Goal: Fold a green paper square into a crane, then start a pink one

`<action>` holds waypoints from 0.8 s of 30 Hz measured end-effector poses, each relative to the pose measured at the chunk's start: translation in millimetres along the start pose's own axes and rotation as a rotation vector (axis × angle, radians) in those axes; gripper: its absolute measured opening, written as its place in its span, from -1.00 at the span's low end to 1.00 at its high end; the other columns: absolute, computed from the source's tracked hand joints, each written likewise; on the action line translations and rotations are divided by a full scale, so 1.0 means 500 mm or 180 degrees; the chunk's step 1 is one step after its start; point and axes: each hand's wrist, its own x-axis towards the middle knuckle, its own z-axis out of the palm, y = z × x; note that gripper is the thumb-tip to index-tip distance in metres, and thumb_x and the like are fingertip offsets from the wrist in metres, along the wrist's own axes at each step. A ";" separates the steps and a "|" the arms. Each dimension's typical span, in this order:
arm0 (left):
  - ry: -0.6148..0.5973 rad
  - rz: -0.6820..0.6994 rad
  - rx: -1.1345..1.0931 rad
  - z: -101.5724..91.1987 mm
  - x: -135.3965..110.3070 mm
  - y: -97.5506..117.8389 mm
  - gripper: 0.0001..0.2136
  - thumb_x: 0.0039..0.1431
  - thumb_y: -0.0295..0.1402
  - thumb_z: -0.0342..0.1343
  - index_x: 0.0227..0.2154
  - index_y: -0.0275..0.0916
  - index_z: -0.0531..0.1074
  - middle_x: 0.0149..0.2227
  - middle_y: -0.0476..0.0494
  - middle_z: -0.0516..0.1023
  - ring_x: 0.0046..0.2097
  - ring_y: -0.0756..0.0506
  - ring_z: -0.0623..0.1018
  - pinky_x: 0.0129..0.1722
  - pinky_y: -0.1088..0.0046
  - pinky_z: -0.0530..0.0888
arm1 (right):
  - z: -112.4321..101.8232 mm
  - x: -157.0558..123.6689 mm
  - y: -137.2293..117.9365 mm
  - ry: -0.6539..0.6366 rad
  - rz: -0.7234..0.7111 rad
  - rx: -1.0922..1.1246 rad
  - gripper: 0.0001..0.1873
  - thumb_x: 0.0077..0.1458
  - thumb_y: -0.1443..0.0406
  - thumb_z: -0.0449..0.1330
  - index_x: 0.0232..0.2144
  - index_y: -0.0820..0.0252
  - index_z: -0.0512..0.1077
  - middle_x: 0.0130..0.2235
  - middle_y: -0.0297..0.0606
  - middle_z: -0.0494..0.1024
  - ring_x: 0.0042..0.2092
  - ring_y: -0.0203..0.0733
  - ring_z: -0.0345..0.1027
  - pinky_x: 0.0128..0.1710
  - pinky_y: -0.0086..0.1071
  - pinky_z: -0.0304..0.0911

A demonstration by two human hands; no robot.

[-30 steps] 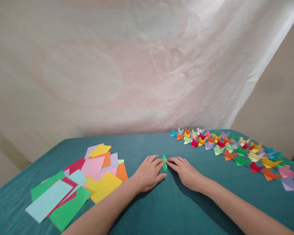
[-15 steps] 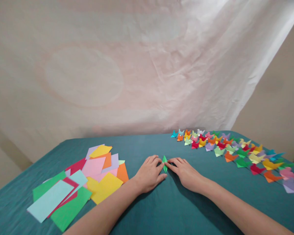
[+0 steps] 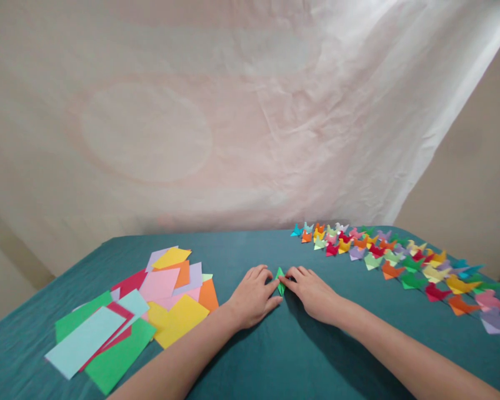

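A small folded green paper piece (image 3: 280, 278) lies on the teal tablecloth (image 3: 241, 355) between my two hands. My left hand (image 3: 252, 297) rests on the cloth just left of it, fingers curled, with thumb and fingertips pressing its left edge. My right hand (image 3: 312, 291) lies on its right side, fingertips pinched against the same piece. Most of the paper is hidden under my fingers.
A loose pile of coloured paper sheets (image 3: 141, 303) lies at the left. Rows of several folded paper birds (image 3: 395, 258) run along the right side of the table. A white cloth backdrop (image 3: 216, 111) hangs behind the table's far edge.
My hands have closed in on the green piece, covering more of it. The piece now looks shorter than a second ago.
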 end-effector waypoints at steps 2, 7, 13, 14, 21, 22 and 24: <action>0.0005 -0.0004 0.0001 0.000 0.000 0.001 -0.66 0.23 -0.15 -0.09 -0.01 -0.18 0.31 -0.07 -0.20 0.33 0.12 -0.22 0.20 0.12 0.14 0.17 | -0.002 0.001 -0.002 0.0006 0.0016 -0.0029 -0.50 0.08 0.50 -0.07 0.08 0.17 0.23 -0.07 -0.09 0.30 -0.06 -0.06 0.12 -0.13 -0.25 0.09; 0.0009 0.0009 -0.0020 -0.002 -0.003 0.002 -0.65 0.23 -0.16 -0.09 0.00 -0.19 0.29 -0.05 -0.20 0.33 0.12 -0.21 0.21 0.11 0.16 0.19 | -0.004 0.000 -0.010 0.0038 0.0068 -0.0122 -0.53 0.11 0.49 -0.10 0.06 0.18 0.25 -0.09 -0.08 0.32 -0.09 -0.05 0.15 -0.17 -0.24 0.10; 0.0076 -0.0028 -0.0117 -0.001 -0.012 0.001 -0.69 0.26 -0.21 -0.13 -0.03 -0.22 0.31 -0.06 -0.17 0.36 0.10 -0.16 0.25 0.13 0.22 0.19 | 0.000 -0.003 -0.019 0.0111 0.0108 -0.0273 -0.56 0.16 0.47 -0.12 0.06 0.21 0.25 -0.08 -0.08 0.35 -0.08 -0.03 0.16 -0.16 -0.24 0.11; 0.0096 -0.0053 -0.0137 0.000 -0.013 0.001 -0.68 0.26 -0.21 -0.13 -0.01 -0.22 0.30 -0.05 -0.17 0.36 0.10 -0.16 0.25 0.13 0.22 0.19 | 0.002 -0.004 -0.019 0.0129 0.0113 -0.0286 -0.56 0.16 0.47 -0.12 0.07 0.21 0.25 -0.08 -0.08 0.35 -0.08 -0.03 0.16 -0.15 -0.24 0.11; 0.0084 -0.0119 -0.0252 0.002 -0.012 0.000 -0.64 0.26 -0.20 -0.13 0.03 -0.26 0.25 -0.01 -0.22 0.33 0.10 -0.17 0.24 0.13 0.21 0.19 | 0.007 -0.005 -0.020 0.0218 0.0119 -0.0265 -0.59 0.17 0.47 -0.12 0.05 0.23 0.27 -0.06 -0.09 0.35 -0.06 -0.05 0.16 -0.12 -0.25 0.11; 0.0074 -0.0108 -0.0258 0.003 -0.012 -0.001 -0.64 0.26 -0.20 -0.13 0.04 -0.26 0.25 0.00 -0.22 0.33 0.10 -0.17 0.24 0.13 0.21 0.19 | 0.008 -0.005 -0.020 0.0219 0.0117 -0.0273 -0.59 0.17 0.46 -0.12 0.05 0.23 0.27 -0.06 -0.09 0.35 -0.06 -0.05 0.17 -0.11 -0.25 0.11; 0.0069 -0.0088 -0.0255 0.004 -0.011 -0.002 -0.63 0.26 -0.20 -0.13 0.05 -0.25 0.24 0.00 -0.22 0.33 0.11 -0.18 0.23 0.13 0.20 0.19 | 0.009 -0.004 -0.019 0.0227 0.0120 -0.0292 -0.59 0.17 0.46 -0.11 0.05 0.25 0.26 -0.06 -0.09 0.35 -0.06 -0.05 0.16 -0.10 -0.25 0.11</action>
